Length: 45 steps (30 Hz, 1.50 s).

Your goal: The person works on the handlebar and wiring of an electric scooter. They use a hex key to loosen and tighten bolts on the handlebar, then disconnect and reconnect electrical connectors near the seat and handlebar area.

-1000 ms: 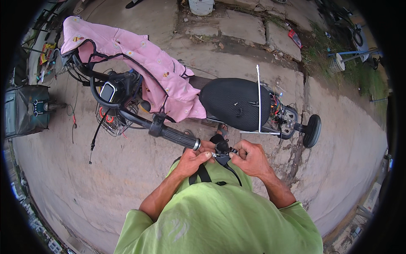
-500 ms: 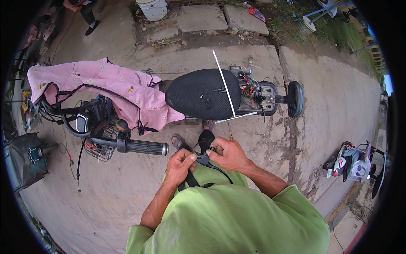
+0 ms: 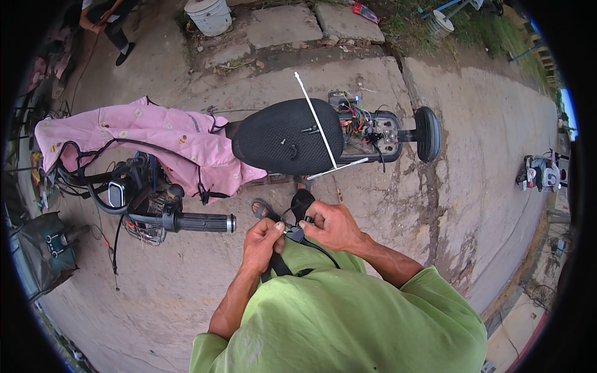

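In front of my green shirt, my left hand (image 3: 262, 244) and my right hand (image 3: 333, 225) are close together, both closed in a pinch. Between them is a small dark plastic piece (image 3: 295, 235) with a black cord; its kind is too small to make out. A black strap (image 3: 280, 265) hangs just below my left hand. Beyond my hands stands an electric scooter with a black mesh-covered seat (image 3: 289, 133). Two thin white strips (image 3: 317, 121) lie on the seat and along its edge, and a few small dark parts rest there too.
A pink quilted cover (image 3: 155, 140) drapes the scooter's front, near a handlebar grip (image 3: 202, 222). Exposed coloured wires (image 3: 357, 123) fill the frame behind the seat, before a padded backrest (image 3: 428, 134). A white bucket (image 3: 210, 17) and a seated person (image 3: 112, 25) are farther off.
The whole view has shifted slightly, with the scooter now a little farther left. A loaded white scooter at the right has moved farther away. My hands keep nearly the same pinch.
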{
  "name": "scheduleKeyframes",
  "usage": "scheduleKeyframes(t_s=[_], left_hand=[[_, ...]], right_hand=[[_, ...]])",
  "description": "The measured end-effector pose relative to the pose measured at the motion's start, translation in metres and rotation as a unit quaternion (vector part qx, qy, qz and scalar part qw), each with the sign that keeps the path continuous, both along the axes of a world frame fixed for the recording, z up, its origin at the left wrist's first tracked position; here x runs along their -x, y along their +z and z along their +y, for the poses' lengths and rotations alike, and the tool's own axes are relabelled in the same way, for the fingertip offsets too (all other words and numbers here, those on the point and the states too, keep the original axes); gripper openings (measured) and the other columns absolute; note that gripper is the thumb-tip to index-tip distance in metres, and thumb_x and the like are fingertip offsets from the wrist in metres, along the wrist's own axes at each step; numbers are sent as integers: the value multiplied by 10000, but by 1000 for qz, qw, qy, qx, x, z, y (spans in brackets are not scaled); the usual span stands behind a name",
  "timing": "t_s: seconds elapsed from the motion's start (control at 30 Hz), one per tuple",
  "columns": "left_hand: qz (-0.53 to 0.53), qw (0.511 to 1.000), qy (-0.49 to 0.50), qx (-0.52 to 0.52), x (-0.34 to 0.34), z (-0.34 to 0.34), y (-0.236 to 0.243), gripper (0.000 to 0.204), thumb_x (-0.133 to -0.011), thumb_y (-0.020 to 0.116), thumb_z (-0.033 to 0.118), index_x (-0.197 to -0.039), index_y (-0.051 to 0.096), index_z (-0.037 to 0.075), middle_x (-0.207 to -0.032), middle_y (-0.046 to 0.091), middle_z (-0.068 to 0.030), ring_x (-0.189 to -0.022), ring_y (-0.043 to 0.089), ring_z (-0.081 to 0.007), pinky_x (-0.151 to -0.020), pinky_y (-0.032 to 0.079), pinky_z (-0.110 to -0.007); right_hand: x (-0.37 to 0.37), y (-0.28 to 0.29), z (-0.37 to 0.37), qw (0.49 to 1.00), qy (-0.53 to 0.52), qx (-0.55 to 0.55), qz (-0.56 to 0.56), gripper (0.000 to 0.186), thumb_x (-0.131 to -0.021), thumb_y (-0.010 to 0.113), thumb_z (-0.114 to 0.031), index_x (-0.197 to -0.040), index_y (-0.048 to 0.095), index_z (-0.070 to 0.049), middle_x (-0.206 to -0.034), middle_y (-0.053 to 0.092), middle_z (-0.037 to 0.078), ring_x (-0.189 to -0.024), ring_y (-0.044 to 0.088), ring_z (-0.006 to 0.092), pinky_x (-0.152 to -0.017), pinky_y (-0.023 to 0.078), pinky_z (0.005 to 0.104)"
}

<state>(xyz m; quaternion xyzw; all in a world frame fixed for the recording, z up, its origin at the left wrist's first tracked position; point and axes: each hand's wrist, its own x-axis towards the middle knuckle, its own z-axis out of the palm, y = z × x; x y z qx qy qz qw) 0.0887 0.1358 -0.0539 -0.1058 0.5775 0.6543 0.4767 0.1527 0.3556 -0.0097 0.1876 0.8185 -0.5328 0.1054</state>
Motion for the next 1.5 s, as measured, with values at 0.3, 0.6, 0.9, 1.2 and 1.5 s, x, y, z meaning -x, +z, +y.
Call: scheduleKeyframes(t_s=[0.3,0.6,0.9,1.2,1.5], left_hand=[[50,998,-23,20,5,11,8,194,-1016,656,223,-938,627,47,-766,638,-36,-663,570,-108,-643,467,-263],[70,997,4,-42,7,18,5,186,-1036,614,199,-999,653,21,-732,634,-58,-642,566,-130,-634,475,-290],[-18,990,113,-80,16,20,-13,166,-1024,638,183,-1048,654,19,-799,650,-60,-652,579,-147,-662,513,-323],[-37,991,109,-74,17,22,-17,136,-1011,661,137,-1075,661,18,-856,690,-65,-697,620,-121,-689,529,-271],[-38,989,109,-90,20,21,-25,165,-1007,645,88,-1151,643,8,-957,713,-86,-778,660,-136,-756,549,-287]], right_hand=[[0,-2,5,999,-14,11,35,191,-836,767,-148,-860,618,-32,-517,507,33,-458,467,119,-475,398,336],[4,9,16,1000,-21,5,11,226,-824,782,-183,-836,620,-26,-565,597,86,-482,581,201,-496,449,372],[38,-3,59,985,-137,-86,66,226,-825,789,-164,-833,613,-21,-504,444,24,-457,398,126,-473,371,348],[131,-71,100,959,-84,-269,37,344,-845,759,-356,-933,687,-32,-680,683,161,-679,700,375,-656,538,487],[129,-78,99,963,-82,-257,17,370,-829,783,-374,-990,706,-49,-650,664,132,-651,691,330,-639,529,459]])
